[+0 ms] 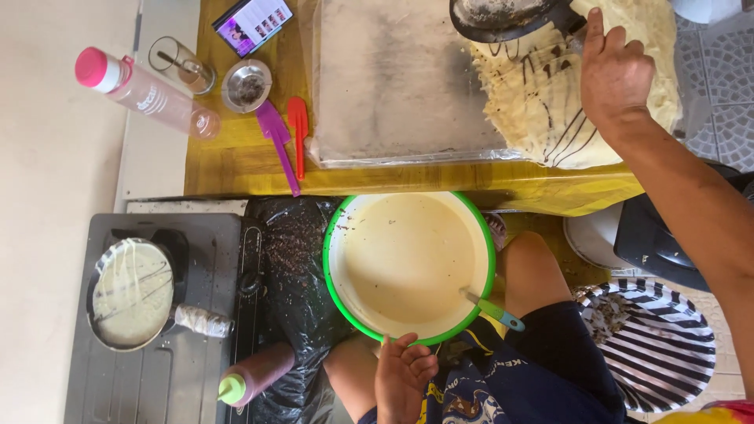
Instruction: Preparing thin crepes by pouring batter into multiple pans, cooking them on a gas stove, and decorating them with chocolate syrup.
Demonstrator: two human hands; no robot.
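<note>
- Right hand (614, 74) lay flat on a stack of thin pale crepes (550, 102) w/ dark squiggly lines, fingers open, gripped nothing.
- Thumb pointed up near the dark pan (503, 16) tipped over the crepes at the top edge.
- Left hand (402, 377) curled loose at the near rim of the green-rimmed bowl (334, 298), fingertips touched the rim, held nothing.
- Bowl sat on the lap, full of pale batter, w/ a green-and-blue ladle handle (495, 311) leaning on its right side.
- Crepes rested on the right part of a big plastic-covered board (393, 78) on the yellow table (236, 165).
- On the stove (157, 377) at left: small frying pan (131, 293) w/ a batter round and dark lines, foil-wrapped handle.
- Squeeze bottle (255, 373) w/ green tip lay by the stove, on black plastic.
- Table also had a pink bottle (145, 93), a glass (181, 64), a small metal bowl (246, 86), purple spatula (276, 141), red spatula (298, 133), and a phone (253, 23).
- Striped plate (667, 345) sat low on the right.
</note>
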